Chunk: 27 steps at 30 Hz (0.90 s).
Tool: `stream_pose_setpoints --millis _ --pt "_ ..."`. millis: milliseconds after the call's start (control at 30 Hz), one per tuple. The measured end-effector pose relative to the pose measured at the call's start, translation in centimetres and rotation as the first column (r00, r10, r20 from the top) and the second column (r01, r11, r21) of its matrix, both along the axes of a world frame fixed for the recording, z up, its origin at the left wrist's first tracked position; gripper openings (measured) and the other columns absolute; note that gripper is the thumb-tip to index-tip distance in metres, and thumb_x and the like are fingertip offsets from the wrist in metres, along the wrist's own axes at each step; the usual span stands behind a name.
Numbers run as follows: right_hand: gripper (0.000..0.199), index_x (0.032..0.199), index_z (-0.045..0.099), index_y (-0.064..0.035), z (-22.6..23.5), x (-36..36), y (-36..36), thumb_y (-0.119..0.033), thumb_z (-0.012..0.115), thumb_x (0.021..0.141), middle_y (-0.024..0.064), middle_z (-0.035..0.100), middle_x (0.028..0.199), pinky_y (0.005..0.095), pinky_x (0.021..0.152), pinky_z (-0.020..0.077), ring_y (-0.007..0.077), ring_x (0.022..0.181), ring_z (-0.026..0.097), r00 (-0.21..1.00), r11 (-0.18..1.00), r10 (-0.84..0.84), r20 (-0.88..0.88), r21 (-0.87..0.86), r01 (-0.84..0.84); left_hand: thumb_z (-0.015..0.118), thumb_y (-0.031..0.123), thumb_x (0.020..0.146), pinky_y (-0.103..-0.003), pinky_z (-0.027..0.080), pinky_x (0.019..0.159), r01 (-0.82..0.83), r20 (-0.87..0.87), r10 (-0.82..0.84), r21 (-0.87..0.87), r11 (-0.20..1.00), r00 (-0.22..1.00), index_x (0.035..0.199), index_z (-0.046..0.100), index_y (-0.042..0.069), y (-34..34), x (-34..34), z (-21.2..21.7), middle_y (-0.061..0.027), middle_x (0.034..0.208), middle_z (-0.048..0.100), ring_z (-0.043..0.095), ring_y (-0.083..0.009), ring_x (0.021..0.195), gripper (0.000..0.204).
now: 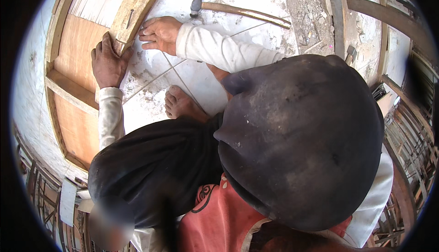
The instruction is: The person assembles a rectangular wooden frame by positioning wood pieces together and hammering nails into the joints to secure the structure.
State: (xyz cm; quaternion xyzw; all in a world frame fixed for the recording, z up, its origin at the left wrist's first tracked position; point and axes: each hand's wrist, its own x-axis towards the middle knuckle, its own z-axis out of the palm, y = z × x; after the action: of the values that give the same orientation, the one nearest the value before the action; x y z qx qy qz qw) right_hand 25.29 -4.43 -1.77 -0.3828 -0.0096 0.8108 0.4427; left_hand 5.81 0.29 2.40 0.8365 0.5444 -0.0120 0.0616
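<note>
My left hand is closed round the near end of a thick wooden beam, its thumb on the right side and its fingers on top and to the left. This beam is part of a wooden frame backed with plywood. A nail stands out of the beam's top face, just beyond my left hand. Close by on the right, my right hand holds nothing that I can see. Its fingers are stretched toward the beam's side; whether they touch it I cannot tell.
A hammer with a wooden handle lies on the dirty white tiles beyond my right forearm. My bare foot is on the floor near my hands. Rubble and timber lie to the right. Wooden slats stand farther off.
</note>
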Motion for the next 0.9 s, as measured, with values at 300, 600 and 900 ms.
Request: stream_pose_setpoints --millis 300,600,900 --pt "0.059 0.149 0.029 0.0068 -0.8 -0.1 -0.7 -0.003 0.052 0.095 0.0239 0.041 0.15 0.0514 0.115 0.0378 0.0386 0.141 0.039 0.996 0.995 -0.065 -0.057 -0.079 0.06 0.081 0.04 0.075 -0.047 0.048 0.097 -0.047 0.049 0.051 -0.081 0.996 0.997 0.136 0.054 -0.001 0.3 0.1 2.2 -0.0225 0.12 0.062 0.056 -0.0403 0.114 0.079" --pt "0.066 0.151 0.029 -0.0008 -1.3 1.8 -0.9 -0.003 0.054 0.091 0.0194 0.041 0.15 0.0536 0.115 0.0343 0.0365 0.143 0.036 0.981 0.999 0.026 -0.195 0.049 -0.017 0.081 0.033 0.073 -0.046 0.048 0.098 -0.112 0.014 0.113 -0.076 0.991 0.993 0.139 0.05 -0.001 -0.4 1.1 1.0 -0.023 0.122 0.061 0.056 -0.0409 0.113 0.081" --pt "0.067 0.154 0.029 -0.0078 -2.1 1.9 -1.7 -0.01 0.058 0.093 0.0109 0.039 0.155 0.0501 0.106 0.041 0.0277 0.139 0.043 0.953 0.987 0.098 -0.287 0.15 -0.057 0.084 0.045 0.075 -0.044 0.054 0.084 -0.027 0.147 0.019 0.058 0.998 0.989 0.123 0.058 0.007 -1.3 1.7 0.5 -0.0168 0.115 0.057 0.061 -0.0354 0.102 0.067"
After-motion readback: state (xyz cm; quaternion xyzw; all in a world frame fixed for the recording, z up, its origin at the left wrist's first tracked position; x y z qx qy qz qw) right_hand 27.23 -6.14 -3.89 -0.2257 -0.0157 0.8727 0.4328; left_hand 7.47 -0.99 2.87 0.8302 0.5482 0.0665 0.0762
